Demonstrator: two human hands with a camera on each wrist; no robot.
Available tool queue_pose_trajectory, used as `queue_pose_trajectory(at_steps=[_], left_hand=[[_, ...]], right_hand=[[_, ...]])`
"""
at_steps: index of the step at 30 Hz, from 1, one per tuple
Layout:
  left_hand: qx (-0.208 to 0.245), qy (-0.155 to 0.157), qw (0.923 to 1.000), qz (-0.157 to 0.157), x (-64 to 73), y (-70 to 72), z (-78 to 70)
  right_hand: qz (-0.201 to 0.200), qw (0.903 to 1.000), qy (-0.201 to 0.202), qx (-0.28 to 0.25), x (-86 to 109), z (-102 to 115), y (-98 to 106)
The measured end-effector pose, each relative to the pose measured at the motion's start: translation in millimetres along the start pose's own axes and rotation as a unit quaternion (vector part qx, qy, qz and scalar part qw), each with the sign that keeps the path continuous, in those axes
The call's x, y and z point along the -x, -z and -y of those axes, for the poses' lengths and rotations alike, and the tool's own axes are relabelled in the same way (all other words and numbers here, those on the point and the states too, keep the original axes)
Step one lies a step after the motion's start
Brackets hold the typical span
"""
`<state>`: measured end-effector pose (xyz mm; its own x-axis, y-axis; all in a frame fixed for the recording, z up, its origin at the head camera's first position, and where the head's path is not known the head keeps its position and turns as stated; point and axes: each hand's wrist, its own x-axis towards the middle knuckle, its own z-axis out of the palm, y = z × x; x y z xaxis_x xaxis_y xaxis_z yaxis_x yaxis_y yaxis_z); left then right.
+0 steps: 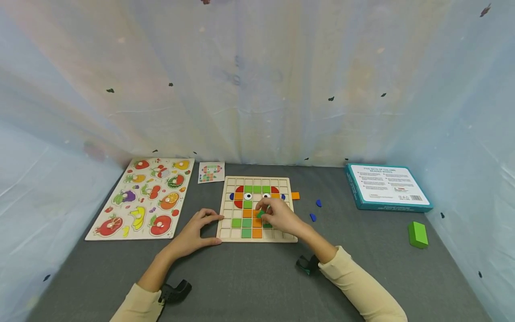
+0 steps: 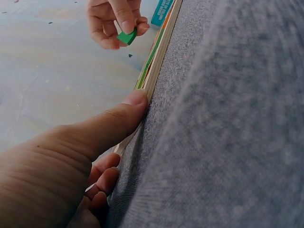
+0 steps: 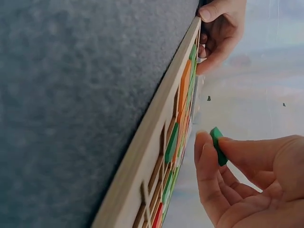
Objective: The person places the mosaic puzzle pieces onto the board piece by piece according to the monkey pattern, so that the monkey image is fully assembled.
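Note:
A wooden grid board (image 1: 235,233) holds green, orange and red pieces and two eye pieces, with blue pieces at the sides. My right hand (image 1: 283,216) pinches a small green tile (image 3: 218,145) between thumb and fingers, above the lower middle of the grid. One side of the tile looks curved in the left wrist view. My left hand (image 1: 195,233) rests at the board's left side, thumb (image 2: 135,99) against the near corner and fingertips along the edge. An orange piece (image 1: 295,196) lies against the board's right edge.
A pattern card (image 1: 211,172) lies behind the board. At left is a fruit-picture board (image 1: 138,197). Two blue pieces (image 1: 318,203) lie right of the grid board. Farther right are a teal box (image 1: 389,187) and a green block (image 1: 418,235). Curtains surround the grey table.

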<state>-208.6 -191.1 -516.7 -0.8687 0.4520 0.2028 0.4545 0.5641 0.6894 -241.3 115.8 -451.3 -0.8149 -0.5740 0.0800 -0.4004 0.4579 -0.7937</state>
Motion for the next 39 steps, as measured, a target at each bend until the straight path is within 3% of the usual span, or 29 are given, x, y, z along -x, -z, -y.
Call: queue_pose_trajectory(at_steps=[10,14,20,23,28,34,39], left_hand=[[-0.003,0.002,1.0,0.001,0.1,0.4,0.0],[-0.001,0.002,1.0,0.002,0.7,1.0,-0.3],[0.004,0.002,1.0,0.005,1.3,-0.3,-1.1],[0.006,0.003,1.0,0.006,0.2,-0.1,-0.3],[0.004,0.001,1.0,0.005,-0.4,0.8,0.2],[0.004,0.0,1.0,0.001,1.1,0.6,-0.2],[0.002,-0.005,1.0,-0.001,0.6,0.1,-0.4]], right_hand=[[0.009,0.9983,0.009,0.056,-24.0,8,-4],[0.022,0.9993,0.008,0.027,-38.4,7,-4],[0.043,0.9956,0.03,-0.078,-52.8,1,-5],[0.035,0.9953,0.025,-0.087,-55.8,2,-6],[0.04,0.9981,0.036,-0.03,-63.3,3,-6],[0.105,0.9919,0.066,0.027,-80.4,5,-5],[0.142,0.9866,0.061,0.054,-89.2,4,-9]])
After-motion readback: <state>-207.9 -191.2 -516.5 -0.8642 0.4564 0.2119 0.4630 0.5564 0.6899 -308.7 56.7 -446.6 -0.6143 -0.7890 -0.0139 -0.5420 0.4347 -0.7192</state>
